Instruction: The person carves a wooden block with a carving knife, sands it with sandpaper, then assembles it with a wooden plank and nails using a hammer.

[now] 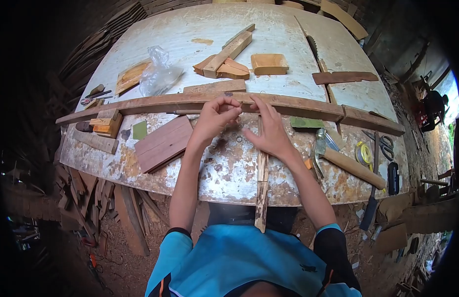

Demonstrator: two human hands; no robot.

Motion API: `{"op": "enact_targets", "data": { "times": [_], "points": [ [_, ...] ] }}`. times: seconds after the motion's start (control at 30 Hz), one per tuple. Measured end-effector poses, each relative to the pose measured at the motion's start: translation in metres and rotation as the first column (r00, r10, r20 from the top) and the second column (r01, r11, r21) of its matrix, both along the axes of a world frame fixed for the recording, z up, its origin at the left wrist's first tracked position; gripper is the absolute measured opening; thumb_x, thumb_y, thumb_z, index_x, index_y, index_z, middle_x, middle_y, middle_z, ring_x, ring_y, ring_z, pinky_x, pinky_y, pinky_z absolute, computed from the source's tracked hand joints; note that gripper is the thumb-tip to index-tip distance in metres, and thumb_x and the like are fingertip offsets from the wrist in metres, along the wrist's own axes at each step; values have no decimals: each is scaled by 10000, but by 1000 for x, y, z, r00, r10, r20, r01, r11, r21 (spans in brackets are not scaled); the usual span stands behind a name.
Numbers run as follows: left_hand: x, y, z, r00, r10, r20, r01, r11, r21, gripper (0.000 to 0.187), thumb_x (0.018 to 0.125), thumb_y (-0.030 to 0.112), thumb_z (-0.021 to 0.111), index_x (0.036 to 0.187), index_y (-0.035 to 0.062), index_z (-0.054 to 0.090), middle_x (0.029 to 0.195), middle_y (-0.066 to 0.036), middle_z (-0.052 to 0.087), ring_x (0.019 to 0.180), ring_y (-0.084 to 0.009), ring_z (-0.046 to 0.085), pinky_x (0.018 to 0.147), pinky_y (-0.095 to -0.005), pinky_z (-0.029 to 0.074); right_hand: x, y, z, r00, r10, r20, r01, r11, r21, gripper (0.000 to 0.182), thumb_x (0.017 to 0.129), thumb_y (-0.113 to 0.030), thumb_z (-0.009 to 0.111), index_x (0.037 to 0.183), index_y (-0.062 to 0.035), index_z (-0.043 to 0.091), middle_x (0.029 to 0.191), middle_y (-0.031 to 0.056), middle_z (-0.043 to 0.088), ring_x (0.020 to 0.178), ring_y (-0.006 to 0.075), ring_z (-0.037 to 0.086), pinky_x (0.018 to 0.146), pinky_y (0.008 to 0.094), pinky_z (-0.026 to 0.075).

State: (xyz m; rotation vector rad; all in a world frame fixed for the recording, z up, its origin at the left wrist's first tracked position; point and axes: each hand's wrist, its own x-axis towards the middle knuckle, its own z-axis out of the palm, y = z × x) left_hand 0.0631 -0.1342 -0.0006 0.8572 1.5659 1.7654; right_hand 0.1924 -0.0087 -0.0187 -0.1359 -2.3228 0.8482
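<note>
My left hand [218, 118] hovers at the near side of a long wooden beam [165, 102], fingers curled and pinched together; whatever they may hold is too small to make out. Close beside it, my right hand [270, 129] has its fingers stretched out and the thumb apart, with nothing visible in it. Under the right hand runs a narrow worn wooden strip [262, 190] that juts past the table's near edge. Left of my left hand lie a reddish-brown board [165, 143] and a thin dark tool [184, 112]. A hammer [351, 166] rests right of my right forearm.
The paint-stained table [224, 180] also bears a plastic bag [160, 74], wooden blocks [270, 64], a handsaw [312, 47], a yellow tape roll [363, 153], scissors [386, 147] and green sandpaper pieces [140, 130]. Scrap wood [130, 218] is heaped on the floor at left.
</note>
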Motion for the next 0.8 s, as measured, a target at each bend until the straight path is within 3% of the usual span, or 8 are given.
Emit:
{"op": "enact_targets", "data": {
  "times": [0.17,0.27,0.33,0.53,0.67,0.7,0.8],
  "points": [
    [5,5,-5,999,-26,25,27,998,-57,121,800,30,652,904,8,594,793,-23,612,687,-70,565,609,-198,444,-2,-7,-2,997,47,-55,-52,993,-107,657,694,-224,707,1250,-10,429,1101,166,528,1064,299,501,909,417,368],
    [7,6,-4,999,-43,4,43,997,-56,117,795,23,653,896,11,594,826,-25,612,680,-67,559,602,-199,447,1,1,4,998,54,7,-54,998,9,615,698,-221,712,1213,-1,457,1087,164,535,1058,305,510,922,401,365],
    [11,7,-2,999,-32,19,33,998,-50,112,800,33,652,895,13,595,838,-26,612,672,-66,555,599,-198,449,4,2,10,997,74,-1,-74,997,-24,580,708,-206,704,1194,5,468,1060,167,550,1027,305,535,904,391,389],
    [12,10,-4,997,-3,75,5,1000,-29,169,861,173,622,908,13,600,791,-22,606,658,-56,562,574,-206,477,8,10,19,991,38,-129,-66,973,-221,516,742,-131,679,1192,9,468,964,148,596,896,229,604,792,331,475],
    [21,17,-12,957,68,-283,-129,971,-203,294,846,257,640,936,-17,583,770,-64,609,616,-92,554,561,-235,455,9,26,18,966,-89,-243,-45,868,-495,493,773,-109,666,1204,7,457,933,102,598,854,158,594,759,277,484],
    [27,21,-15,872,77,-483,-168,975,-148,406,806,315,673,974,-39,565,800,-100,610,587,-123,547,553,-259,452,11,31,19,960,-115,-256,-48,830,-556,488,791,-101,654,1219,1,443,928,84,589,846,135,578,743,254,478],
    [48,26,-19,733,-62,-677,-96,976,-194,660,734,418,711,1164,-20,468,1116,-189,516,788,-212,586,683,-314,483,16,41,21,959,-178,-222,-8,762,-647,501,797,-97,649,1236,-7,425,933,84,586,843,130,572,734,246,475]
  ]
}}
